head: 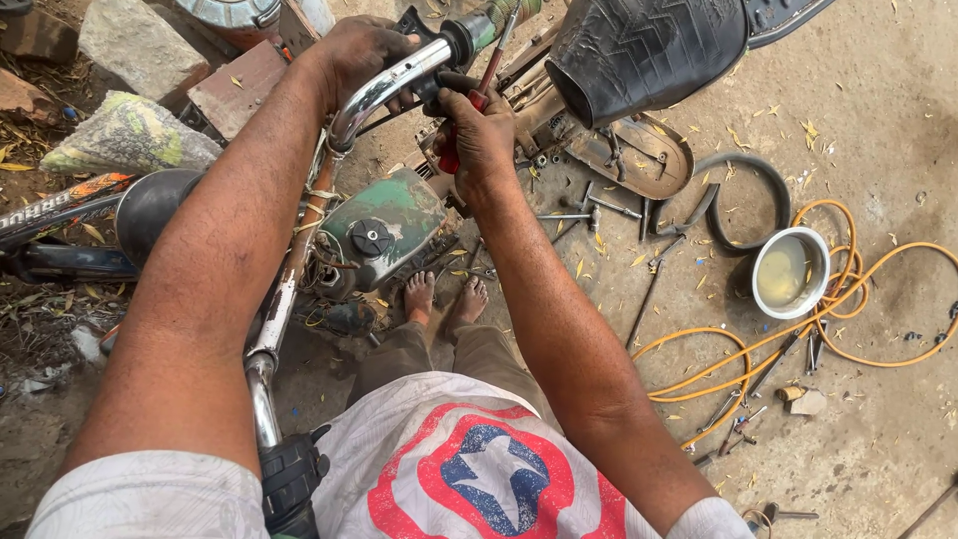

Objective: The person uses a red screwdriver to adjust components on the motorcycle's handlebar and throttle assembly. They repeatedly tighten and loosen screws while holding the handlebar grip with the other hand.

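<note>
near the top centre of the frame the left hand point(357, 52) wraps around the chrome handlebar point(384, 88) of a stripped motorcycle, fingers curled tight over the tube just below the black switch housing point(449, 45). just to its right the right hand point(481, 135) is closed on a red-handled screwdriver point(477, 100), whose shaft runs up toward the housing; its tip is hidden there. the bar slopes down the left of the frame to a black grip point(289, 479) at the bottom edge, beside the person's white shirt with a star. below the hands sits the green fuel tank point(389, 230) with its black cap point(371, 238), and the person's bare feet point(444, 296) stand on the dirt just under it. the black seat point(644, 50) fills the upper right of centre. on the ground at right lie loose spanners point(589, 212), a black rubber ring point(743, 200), a white bowl of murky liquid point(788, 271) and a coiled orange hose point(798, 339).
</note>
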